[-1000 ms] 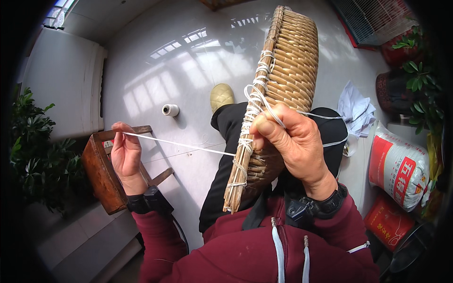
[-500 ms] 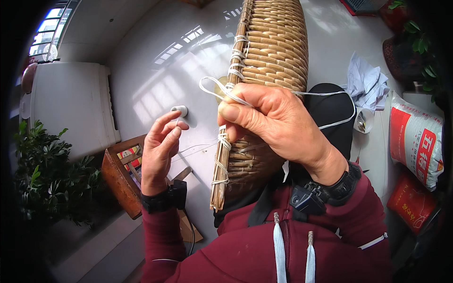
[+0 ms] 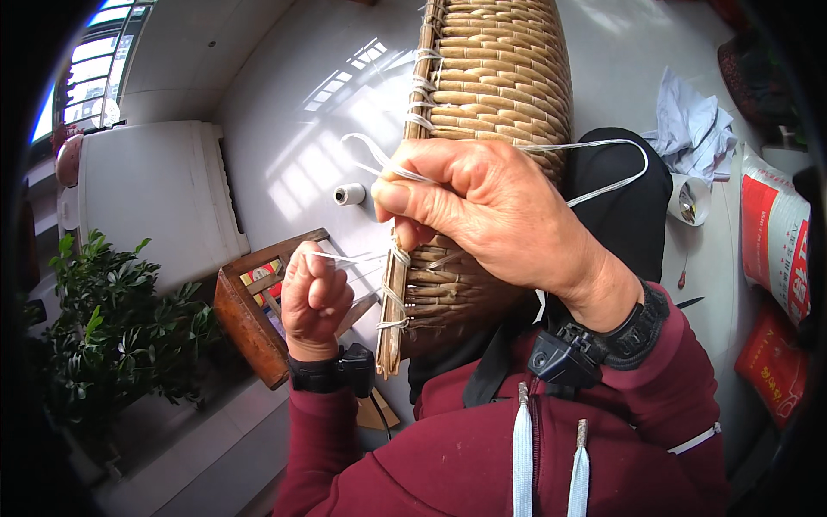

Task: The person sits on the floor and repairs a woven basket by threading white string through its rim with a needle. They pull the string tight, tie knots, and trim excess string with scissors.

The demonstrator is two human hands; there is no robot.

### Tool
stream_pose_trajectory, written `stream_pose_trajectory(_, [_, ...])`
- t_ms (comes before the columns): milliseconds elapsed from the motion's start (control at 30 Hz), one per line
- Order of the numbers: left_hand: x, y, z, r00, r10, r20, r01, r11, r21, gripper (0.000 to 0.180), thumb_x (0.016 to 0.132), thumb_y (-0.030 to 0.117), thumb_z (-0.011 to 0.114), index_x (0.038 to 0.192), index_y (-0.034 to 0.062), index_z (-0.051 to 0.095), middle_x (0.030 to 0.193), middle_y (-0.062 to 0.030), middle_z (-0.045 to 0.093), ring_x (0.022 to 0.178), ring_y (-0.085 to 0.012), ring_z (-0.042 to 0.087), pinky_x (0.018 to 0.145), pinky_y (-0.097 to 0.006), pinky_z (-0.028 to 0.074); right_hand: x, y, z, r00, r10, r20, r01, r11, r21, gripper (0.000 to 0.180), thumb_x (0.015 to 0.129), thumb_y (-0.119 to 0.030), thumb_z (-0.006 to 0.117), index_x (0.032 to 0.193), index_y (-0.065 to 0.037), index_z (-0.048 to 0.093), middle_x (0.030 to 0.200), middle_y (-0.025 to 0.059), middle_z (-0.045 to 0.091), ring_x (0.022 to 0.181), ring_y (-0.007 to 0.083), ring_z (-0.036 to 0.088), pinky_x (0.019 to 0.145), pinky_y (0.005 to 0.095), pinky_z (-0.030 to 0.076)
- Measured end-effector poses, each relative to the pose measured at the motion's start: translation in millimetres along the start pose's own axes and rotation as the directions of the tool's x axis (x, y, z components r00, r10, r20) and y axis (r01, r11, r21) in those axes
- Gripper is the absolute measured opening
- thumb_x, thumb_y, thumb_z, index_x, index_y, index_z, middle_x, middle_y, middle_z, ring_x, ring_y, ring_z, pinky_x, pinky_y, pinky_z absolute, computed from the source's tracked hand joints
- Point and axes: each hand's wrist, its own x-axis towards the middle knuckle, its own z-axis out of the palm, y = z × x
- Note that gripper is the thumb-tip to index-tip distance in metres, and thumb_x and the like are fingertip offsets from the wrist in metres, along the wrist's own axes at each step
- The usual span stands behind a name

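Note:
A tan woven basket (image 3: 504, 82) lies lengthwise in front of me. White string (image 3: 624, 183) binds the thin sticks of its left rim (image 3: 388, 349) at intervals. My right hand (image 3: 491, 202) is closed over the rim, pinching the string between thumb and forefinger. A loop stands out beyond those fingertips, while a longer length trails right over my dark-trousered knee. Left of the rim, my left hand (image 3: 317, 293) is curled shut on a strand that runs taut toward the rim under my right hand. The right fingertips hide where the strands meet.
A white thread spool (image 3: 349, 195) sits on the floor beyond my left hand. A wooden stool (image 3: 250, 319) and leafy plant (image 3: 121, 327) are at left. At right are crumpled white cloth (image 3: 689, 121), a white tub (image 3: 689, 200), and a red-and-white sack (image 3: 775, 233).
My left hand has gone from loosely spread fingers to a closed fist, drawing its strand tight and lower. My right hand keeps its pinch at the rim. The whole view has shifted slightly.

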Motion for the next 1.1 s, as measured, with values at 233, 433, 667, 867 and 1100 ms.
stream_pose_trajectory(233, [-4.2, 97.8, -28.3, 0.436, 0.552, -0.711, -0.748, 0.661, 0.054, 0.029, 0.104, 0.009, 0.04, 0.124, -0.0067, 0.055, 0.094, -0.0092, 0.064, 0.049, -0.0066, 0.033, 0.044, -0.019, 0.029, 1.5, -2.2, -2.2, 0.999, 0.033, 0.032, -0.034, 0.999, 0.007, 0.021, 0.099, -0.016, 0.057, 0.089, 0.001, 0.065, 0.074, -0.0006, 0.062, 0.07, 0.0047, 0.06, 0.067, 0.0204, 0.049])
stream_pose_trajectory(433, [16.3, -20.7, 40.0, 0.978, -0.124, -0.165, 0.185, 0.883, 0.431, 0.047, 0.098, 0.011, 0.057, 0.14, -0.0019, 0.043, 0.138, -0.0124, 0.052, 0.101, -0.011, 0.06, 0.087, -0.026, 0.05, 3.3, -1.8, 0.3, 0.997, 0.074, 0.021, -0.073, 0.997, -0.023, 0.021, 0.099, -0.017, 0.057, 0.089, 0.0, 0.065, 0.074, -0.0012, 0.062, 0.071, 0.0038, 0.059, 0.068, 0.0199, 0.047])
stream_pose_trajectory(667, [9.2, -22.6, 48.7, 0.925, -0.315, -0.212, 0.38, 0.777, 0.502, 0.014, 0.097, 0.01, 0.058, 0.102, -0.0008, 0.065, 0.079, 0.0026, 0.061, 0.067, -0.0038, 0.051, 0.059, -0.019, 0.041, 1.7, -3.2, -3.4, 0.996, 0.078, 0.037, -0.077, 0.997, -0.019, 0.022, 0.099, -0.018, 0.058, 0.091, 0.0, 0.065, 0.077, -0.0013, 0.062, 0.072, 0.0042, 0.059, 0.069, 0.0197, 0.048])
stream_pose_trajectory(867, [3.5, -13.9, 6.7, 0.995, 0.03, -0.099, -0.011, 0.982, 0.19, 0.018, 0.103, 0.017, 0.046, 0.102, 0.0036, 0.057, 0.058, 0.0038, 0.039, 0.048, -0.0055, 0.029, 0.043, -0.021, 0.026, 1.8, 0.2, -0.9, 0.998, 0.039, 0.038, -0.042, 0.997, 0.066, 0.022, 0.099, -0.019, 0.057, 0.093, 0.0, 0.065, 0.079, 0.0, 0.063, 0.074, 0.0049, 0.06, 0.069, 0.0203, 0.049])
stream_pose_trajectory(1100, [3.6, -30.9, 13.1, 0.964, 0.061, -0.259, -0.055, 0.998, 0.031, 0.022, 0.105, 0.021, 0.042, 0.104, 0.005, 0.057, 0.073, -0.0011, 0.05, 0.052, -0.0036, 0.032, 0.044, -0.017, 0.03, -3.6, -4.7, -4.2, 1.0, 0.027, 0.005, -0.027, 0.999, 0.041, 0.022, 0.099, -0.018, 0.058, 0.093, 0.001, 0.067, 0.083, 0.0013, 0.066, 0.076, 0.0067, 0.059, 0.068, 0.0209, 0.048])
